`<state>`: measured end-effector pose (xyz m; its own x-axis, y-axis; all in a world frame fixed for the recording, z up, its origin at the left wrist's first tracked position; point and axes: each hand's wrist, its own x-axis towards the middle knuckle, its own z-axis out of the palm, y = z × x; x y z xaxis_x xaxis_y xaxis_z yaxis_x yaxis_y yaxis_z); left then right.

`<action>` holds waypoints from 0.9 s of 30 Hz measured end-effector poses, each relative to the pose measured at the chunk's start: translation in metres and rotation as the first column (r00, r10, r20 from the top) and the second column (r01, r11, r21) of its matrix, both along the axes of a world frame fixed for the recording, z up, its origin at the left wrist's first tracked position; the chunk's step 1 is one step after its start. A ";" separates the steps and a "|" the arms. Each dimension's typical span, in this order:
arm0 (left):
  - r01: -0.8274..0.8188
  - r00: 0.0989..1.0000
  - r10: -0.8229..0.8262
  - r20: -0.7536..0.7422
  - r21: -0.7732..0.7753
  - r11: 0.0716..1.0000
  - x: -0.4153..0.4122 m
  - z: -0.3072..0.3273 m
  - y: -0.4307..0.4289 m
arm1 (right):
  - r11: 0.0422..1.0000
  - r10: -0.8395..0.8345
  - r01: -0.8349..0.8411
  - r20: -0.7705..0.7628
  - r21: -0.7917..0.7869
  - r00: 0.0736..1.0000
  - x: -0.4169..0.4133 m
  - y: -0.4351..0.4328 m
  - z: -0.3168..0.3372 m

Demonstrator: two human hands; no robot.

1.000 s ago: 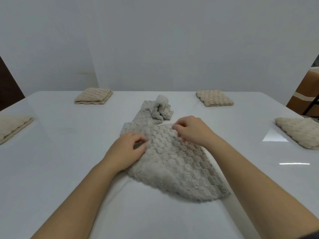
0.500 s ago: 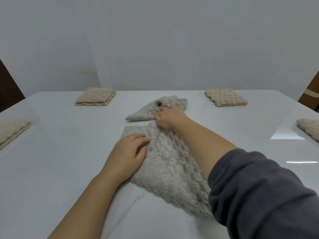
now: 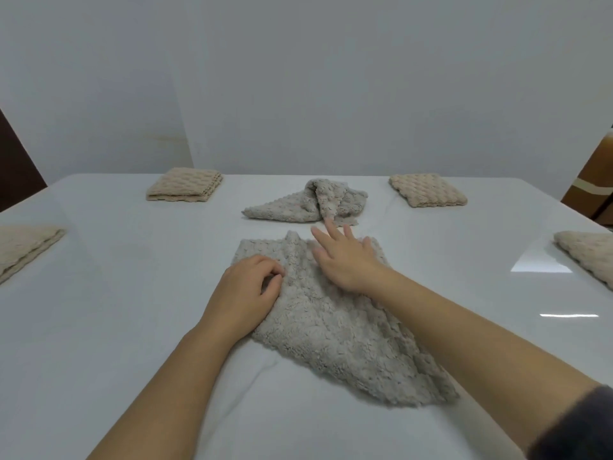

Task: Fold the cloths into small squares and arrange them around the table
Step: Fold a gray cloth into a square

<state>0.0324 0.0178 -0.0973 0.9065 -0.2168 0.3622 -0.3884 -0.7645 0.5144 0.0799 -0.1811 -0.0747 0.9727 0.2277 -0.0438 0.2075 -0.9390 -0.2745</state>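
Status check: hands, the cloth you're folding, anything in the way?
Left hand pinches left edge of grey cloth; right hand open over its far edge. Cloth spread, unfolded. Crumpled cloth just beyond, apart, not blocking.

Wall: a plain pale grey wall (image 3: pixel 331 78) fills the view ahead of you.
Left edge: a dark brown panel (image 3: pixel 16 167).
Right edge: a brown box (image 3: pixel 593 187) with a pale stripe, partly cut off.

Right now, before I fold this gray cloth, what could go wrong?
The near cloth lies skewed with a ridge at its far edge, so the fold may come out lopsided. The crumpled cloth sits just past your right hand; smoothing forward might shove it. The glossy table could let the cloth slide.
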 end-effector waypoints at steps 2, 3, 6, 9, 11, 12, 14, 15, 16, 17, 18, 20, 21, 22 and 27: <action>-0.018 1.000 0.019 0.014 -0.029 0.999 -0.004 0.004 -0.003 | 0.999 -0.021 0.019 -0.063 -0.030 0.998 -0.029 -0.011 -0.008; -0.024 1.000 0.024 0.019 -0.048 0.999 -0.006 0.005 -0.006 | 0.998 -0.032 0.028 -0.076 -0.054 0.997 -0.040 -0.015 -0.012; -0.037 0.999 0.034 -0.031 -0.133 0.990 -0.016 0.010 -0.015 | 0.992 -0.058 0.053 -0.045 -0.115 0.997 -0.054 -0.019 -0.020; -0.034 0.997 0.016 -0.077 -0.246 0.969 -0.027 0.016 -0.024 | 0.987 -0.098 0.094 -0.028 -0.128 0.995 -0.047 -0.022 -0.021; -0.038 0.990 -0.021 -0.136 -0.416 0.908 -0.031 0.023 -0.024 | 0.984 -0.126 0.122 -0.025 -0.133 0.992 -0.038 -0.030 -0.020; -0.043 0.980 -0.061 -0.189 -0.504 0.863 -0.032 0.027 -0.022 | 0.983 -0.131 0.128 -0.021 -0.133 0.991 -0.034 -0.035 -0.020; -0.040 0.943 -0.174 -0.284 -0.616 0.787 -0.033 0.035 -0.014 | 0.985 -0.118 0.116 -0.008 -0.130 0.993 -0.027 -0.044 -0.018; -0.034 0.931 -0.204 -0.303 -0.628 0.777 -0.034 0.038 -0.010 | 0.986 -0.106 0.105 -0.003 -0.126 0.994 -0.026 -0.047 -0.017; -0.031 0.933 -0.197 -0.302 -0.612 0.790 -0.036 0.040 -0.007 | 0.988 -0.095 0.094 0.002 -0.118 0.995 -0.026 -0.049 -0.016; -0.034 0.946 -0.159 -0.281 -0.576 0.817 -0.036 0.041 -0.004 | 0.991 -0.086 0.087 0.011 -0.105 0.996 -0.026 -0.051 -0.015; -0.050 0.963 -0.098 -0.251 -0.524 0.850 -0.036 0.041 -0.003 | 0.993 -0.079 0.081 0.024 -0.084 0.997 -0.028 -0.052 -0.014; -0.120 0.981 0.044 -0.190 -0.413 0.903 -0.032 0.042 -0.003 | 0.996 -0.069 0.071 0.056 -0.046 0.996 -0.032 -0.054 -0.011; -0.144 0.983 0.091 -0.160 -0.360 0.922 -0.029 0.042 -0.005 | 0.997 -0.061 0.064 0.064 -0.043 0.996 -0.035 -0.054 -0.010; -0.144 0.984 0.105 -0.142 -0.294 0.945 -0.027 0.042 -0.010 | 0.997 -0.054 0.057 0.064 -0.052 0.996 -0.039 -0.054 -0.010; -0.027 0.962 0.108 -0.252 0.302 0.953 -0.016 0.013 -0.044 | 0.990 -0.063 0.065 0.025 -0.121 0.998 -0.049 -0.051 -0.022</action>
